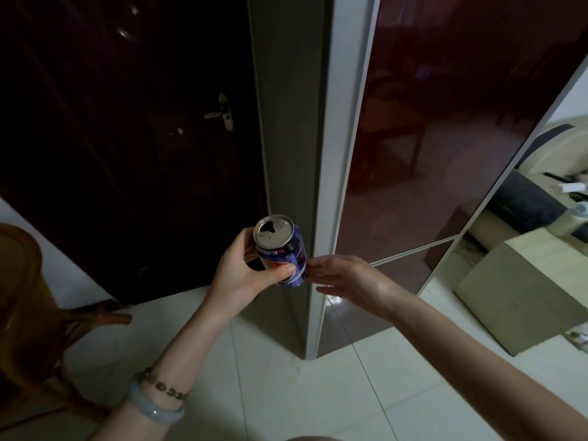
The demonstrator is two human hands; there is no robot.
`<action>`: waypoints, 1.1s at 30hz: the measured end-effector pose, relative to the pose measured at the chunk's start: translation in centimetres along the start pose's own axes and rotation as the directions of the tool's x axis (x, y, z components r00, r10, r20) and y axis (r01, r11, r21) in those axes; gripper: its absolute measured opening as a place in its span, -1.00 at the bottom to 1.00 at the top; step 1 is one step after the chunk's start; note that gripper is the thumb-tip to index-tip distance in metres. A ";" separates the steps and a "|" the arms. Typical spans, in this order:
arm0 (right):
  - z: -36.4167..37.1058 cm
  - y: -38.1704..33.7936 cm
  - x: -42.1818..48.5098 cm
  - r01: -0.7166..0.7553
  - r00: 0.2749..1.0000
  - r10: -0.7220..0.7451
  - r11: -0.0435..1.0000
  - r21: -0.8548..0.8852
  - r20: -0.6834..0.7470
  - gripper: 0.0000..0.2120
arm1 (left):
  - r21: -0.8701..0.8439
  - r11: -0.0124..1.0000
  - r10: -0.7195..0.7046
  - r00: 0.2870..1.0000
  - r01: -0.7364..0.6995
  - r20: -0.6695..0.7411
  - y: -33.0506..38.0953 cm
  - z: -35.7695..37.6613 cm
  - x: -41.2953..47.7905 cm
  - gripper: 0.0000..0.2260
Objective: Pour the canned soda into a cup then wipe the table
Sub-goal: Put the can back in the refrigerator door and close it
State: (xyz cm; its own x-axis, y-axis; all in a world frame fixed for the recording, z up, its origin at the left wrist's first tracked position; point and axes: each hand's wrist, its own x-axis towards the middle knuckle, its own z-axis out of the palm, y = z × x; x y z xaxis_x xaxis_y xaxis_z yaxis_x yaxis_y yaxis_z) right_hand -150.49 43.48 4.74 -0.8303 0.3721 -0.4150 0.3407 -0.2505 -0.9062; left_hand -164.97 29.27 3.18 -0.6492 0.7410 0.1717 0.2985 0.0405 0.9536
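Note:
A blue soda can (288,254) with its silver top opened is held in mid-air in front of me, tilted slightly. My left hand (246,272) grips it, thumb across the front and fingers behind. My right hand (345,278) reaches in from the right with straight fingers, its fingertips touching the can's lower right side. No cup shows in this view.
A dark door (127,138) with a brass handle (222,113) stands ahead on the left. A grey and white cabinet corner (313,186) with a dark red glossy panel (445,122) is right of the can. A wooden chair (28,313) sits left, a light wood table (521,281) right.

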 end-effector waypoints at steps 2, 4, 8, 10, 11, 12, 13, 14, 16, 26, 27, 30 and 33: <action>-0.6 -1.6 1.0 0.151 0.988 -0.154 0.929 -0.339 0.019 -0.76 | 0.001 1.000 0.030 1.000 -0.030 -0.010 0.7 -0.7 1.2 -0.44; -1.7 -2.8 2.5 0.288 0.910 -0.400 0.428 -0.857 0.106 -0.63 | 0.003 0.999 0.051 0.999 -0.051 -0.015 1.1 -1.2 2.1 -0.45; -3.7 -5.1 5.8 0.075 0.567 -0.665 -0.545 -0.835 0.486 -0.59 | -0.031 0.998 0.057 0.998 -0.058 -0.035 1.7 -1.3 3.1 -0.44; -4.4 -6.1 7.2 -0.038 0.513 -0.632 -0.693 -0.720 0.581 -0.65 | -0.041 0.998 0.049 0.998 -0.051 -0.038 2.0 -1.2 3.5 -0.44; -4.7 -6.6 7.6 -0.079 0.514 -0.598 -0.747 -0.661 0.615 -0.68 | -0.043 0.998 0.045 0.998 -0.046 -0.039 2.0 -1.1 3.7 -0.44; -5.0 -7.0 8.1 -0.106 0.522 -0.561 -0.790 -0.604 0.642 -0.69 | -0.047 0.998 0.041 0.998 -0.043 -0.041 2.1 -1.0 3.8 -0.45; -5.1 -7.4 8.3 -0.128 0.554 -0.536 -0.811 -0.571 0.637 -0.70 | -0.052 0.998 0.038 0.998 -0.040 -0.043 2.1 -1.0 3.9 -0.45; -5.4 -7.7 8.6 -0.150 0.572 -0.525 -0.823 -0.548 0.631 -0.69 | -0.057 0.998 0.035 0.998 -0.038 -0.044 2.1 -0.9 4.0 -0.46; -5.6 -8.1 9.0 -0.181 0.595 -0.518 -0.831 -0.525 0.615 -0.61 | -0.057 0.998 0.035 0.999 -0.038 -0.041 1.9 -0.8 4.0 -0.49; -5.4 -8.4 9.1 -0.379 0.628 -0.537 -0.843 -0.381 0.564 -0.65 | -0.030 0.999 0.022 1.000 -0.022 -0.013 1.8 -0.9 3.2 -0.44; -5.0 -8.6 9.1 -0.397 0.644 -0.540 -0.841 -0.367 0.542 -0.66 | -0.031 0.999 0.021 1.000 -0.022 -0.013 1.8 -0.9 3.1 -0.44; -3.7 -9.2 9.4 -0.400 0.708 -0.505 -0.863 -0.308 0.494 -0.72 | -0.037 0.999 0.012 1.000 -0.012 -0.006 1.9 -0.8 2.6 -0.45; -3.1 -9.8 9.8 -0.378 0.774 -0.462 -0.885 -0.270 0.432 -0.76 | -0.027 1.000 0.003 1.000 -0.003 0.003 1.9 -0.6 1.8 -0.43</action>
State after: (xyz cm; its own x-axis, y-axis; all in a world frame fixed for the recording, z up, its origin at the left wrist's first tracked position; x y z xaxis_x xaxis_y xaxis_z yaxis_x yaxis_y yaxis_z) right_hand -160.67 52.34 9.30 -0.9910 0.0183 0.1327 0.1315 0.3225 0.9374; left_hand -166.05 30.29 5.47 -0.6459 0.7434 0.1737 0.2815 0.0203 0.9594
